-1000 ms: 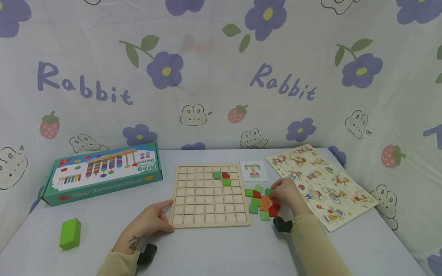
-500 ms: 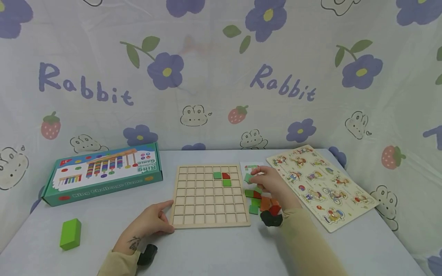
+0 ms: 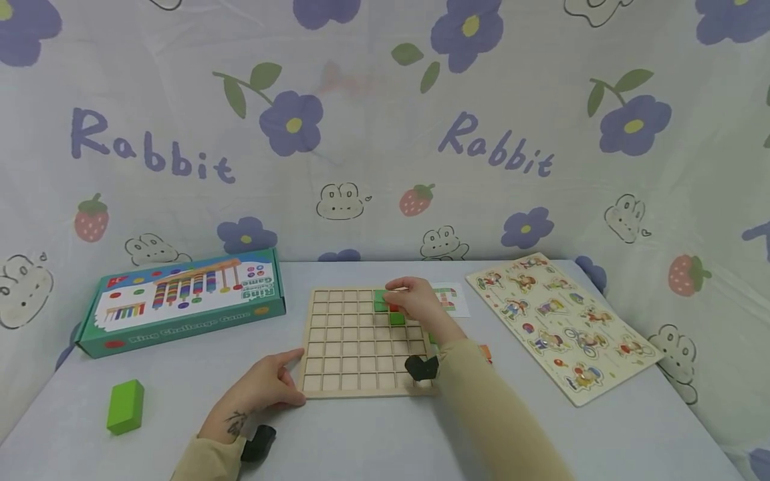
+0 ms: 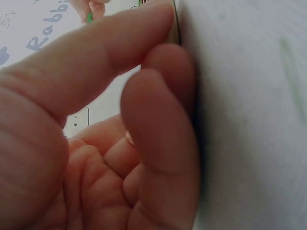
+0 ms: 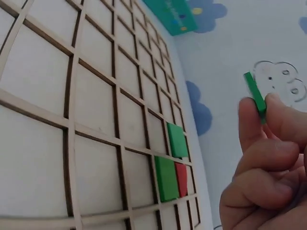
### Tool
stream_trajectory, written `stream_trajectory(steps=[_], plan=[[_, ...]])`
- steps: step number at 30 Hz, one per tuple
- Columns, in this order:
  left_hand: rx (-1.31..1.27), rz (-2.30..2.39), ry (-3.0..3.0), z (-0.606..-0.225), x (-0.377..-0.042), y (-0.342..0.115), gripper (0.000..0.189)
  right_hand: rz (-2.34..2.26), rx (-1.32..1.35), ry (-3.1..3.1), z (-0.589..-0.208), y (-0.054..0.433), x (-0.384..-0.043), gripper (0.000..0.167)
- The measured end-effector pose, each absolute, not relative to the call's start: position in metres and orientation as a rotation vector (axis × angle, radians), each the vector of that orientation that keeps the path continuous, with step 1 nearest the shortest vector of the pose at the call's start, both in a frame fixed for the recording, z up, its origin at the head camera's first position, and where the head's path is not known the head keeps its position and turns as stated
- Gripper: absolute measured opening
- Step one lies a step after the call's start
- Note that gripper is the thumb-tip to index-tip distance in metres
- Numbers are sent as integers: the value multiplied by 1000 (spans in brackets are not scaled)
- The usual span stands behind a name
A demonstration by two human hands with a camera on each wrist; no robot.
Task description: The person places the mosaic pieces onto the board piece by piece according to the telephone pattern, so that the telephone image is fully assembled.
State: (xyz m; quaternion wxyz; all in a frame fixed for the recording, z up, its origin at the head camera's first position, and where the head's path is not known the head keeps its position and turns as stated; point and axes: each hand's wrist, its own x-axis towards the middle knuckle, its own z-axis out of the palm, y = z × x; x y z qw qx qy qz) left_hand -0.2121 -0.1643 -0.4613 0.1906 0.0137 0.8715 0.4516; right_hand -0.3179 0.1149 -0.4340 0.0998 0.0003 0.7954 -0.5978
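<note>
At the head view's centre-right, the right hand [image 3: 418, 304] pinches a green tile [image 5: 255, 92] in its fingertips, above the board [image 3: 349, 347]. At lower left, the left hand [image 3: 265, 384] touches the board, thumb and index apart. A white table [image 3: 355, 441] meets a Rabbit-printed cloth [image 3: 373, 140]. Half a second ago, the tile was over the card [image 3: 462, 306].

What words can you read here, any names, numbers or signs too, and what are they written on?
"Rabbit": twice, purple, on the white flowered cloth backdrop.
"Ring Challenge Game": front side of the long teal cardboard box.
Too small to read surely: lettering and red mark on the box's lid.
No words I can make out: pale wooden picture board; white paper card, partly hidden.
No numbers I can read.
</note>
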Motion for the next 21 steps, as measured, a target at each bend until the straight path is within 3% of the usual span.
stream_trajectory(steps=[21], plan=[[34,1267,2446,-463,-213,-165,85,-1214,152,2792,-446,65,-332,16]])
